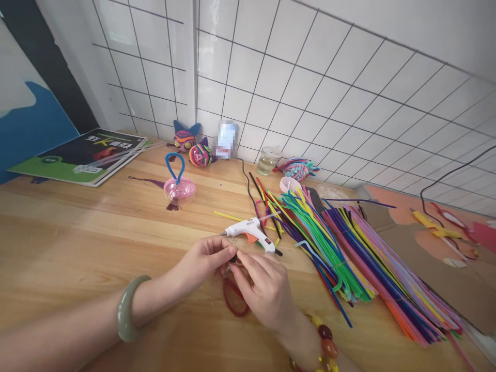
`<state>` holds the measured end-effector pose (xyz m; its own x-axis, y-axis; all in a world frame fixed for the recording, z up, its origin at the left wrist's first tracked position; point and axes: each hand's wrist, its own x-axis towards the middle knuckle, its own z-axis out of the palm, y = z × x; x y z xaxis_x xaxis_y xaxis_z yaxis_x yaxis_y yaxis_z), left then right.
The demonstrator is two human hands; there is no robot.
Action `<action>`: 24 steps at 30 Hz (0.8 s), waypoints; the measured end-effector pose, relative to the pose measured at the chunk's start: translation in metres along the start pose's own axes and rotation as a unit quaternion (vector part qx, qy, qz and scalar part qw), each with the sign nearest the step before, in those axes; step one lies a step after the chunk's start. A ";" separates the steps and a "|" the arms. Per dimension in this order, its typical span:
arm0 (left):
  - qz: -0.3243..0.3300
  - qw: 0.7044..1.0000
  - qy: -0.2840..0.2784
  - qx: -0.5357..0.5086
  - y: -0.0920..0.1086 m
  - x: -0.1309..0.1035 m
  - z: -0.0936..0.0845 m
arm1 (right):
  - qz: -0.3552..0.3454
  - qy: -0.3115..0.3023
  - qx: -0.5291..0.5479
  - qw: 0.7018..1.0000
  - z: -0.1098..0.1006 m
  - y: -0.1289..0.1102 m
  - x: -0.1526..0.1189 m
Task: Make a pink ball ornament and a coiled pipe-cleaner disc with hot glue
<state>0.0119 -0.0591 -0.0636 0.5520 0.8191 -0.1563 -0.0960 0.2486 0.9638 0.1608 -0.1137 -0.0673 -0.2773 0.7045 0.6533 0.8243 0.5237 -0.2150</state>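
Observation:
My left hand (211, 257), its wrist in a pale green bangle (127, 309), pinches a small dark piece (233, 258). The fingertips of my right hand (261, 281) close on the same piece from the other side, and a beaded bracelet (328, 347) circles that wrist. Below the fingers hangs a dark red loop (234, 299); how it joins the piece is hidden. Just beyond both hands lies a white glue gun (248, 227) with an orange trigger, its nozzle pointing left. A yellow stick (228, 215) lies behind it.
Bundles of coloured pipe cleaners (337, 248) spread across the right. A pink clear ornament with a blue loop (180, 190) stands back left, near booklets (83, 155). Along the tiled wall are colourful fish-like crafts (201, 154), a phone (227, 138) and a glass jar (267, 161). A yellow glue gun (434, 226) lies far right.

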 end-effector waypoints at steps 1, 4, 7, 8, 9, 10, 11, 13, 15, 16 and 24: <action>0.002 1.000 0.005 0.000 0.001 0.000 0.000 | -0.001 0.004 0.004 1.000 0.000 0.000 0.000; 0.003 1.000 0.020 -0.005 0.003 0.000 -0.001 | 0.001 0.011 0.009 1.000 0.001 0.001 -0.001; 0.003 1.000 0.029 -0.007 0.005 0.001 -0.002 | 0.006 0.005 0.011 1.000 0.001 0.002 -0.001; 0.005 0.999 0.032 -0.007 0.005 0.001 -0.002 | 0.008 0.003 0.012 1.000 0.001 0.002 -0.002; 0.006 0.999 0.034 -0.006 0.005 0.000 -0.003 | 0.009 0.000 0.014 1.000 0.001 0.002 -0.002; 0.009 0.999 0.035 -0.005 0.005 0.000 -0.003 | 0.009 -0.002 0.015 1.000 0.000 0.002 -0.002; 0.011 0.999 0.038 -0.005 0.005 0.000 -0.004 | 0.009 -0.003 0.017 1.000 0.000 0.002 -0.002; 0.016 0.999 0.041 -0.010 0.005 0.000 -0.006 | 0.011 -0.006 0.019 1.000 0.000 0.002 -0.002; 0.020 0.999 0.045 -0.019 0.005 0.001 -0.009 | 0.011 -0.008 0.021 1.000 0.000 0.002 -0.002; 0.022 0.998 0.048 -0.024 0.005 0.002 -0.010 | 0.012 -0.009 0.021 1.000 0.000 0.002 -0.002; 0.076 0.987 0.124 -0.068 0.014 0.015 -0.033 | 0.009 -0.019 0.030 0.999 -0.001 0.002 -0.002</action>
<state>-0.0087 -0.0262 -0.0600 0.3039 0.9496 -0.0772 -0.2820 0.1671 0.9448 0.1634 -0.1145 -0.0687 -0.2815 0.7315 0.6211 0.7986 0.5374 -0.2710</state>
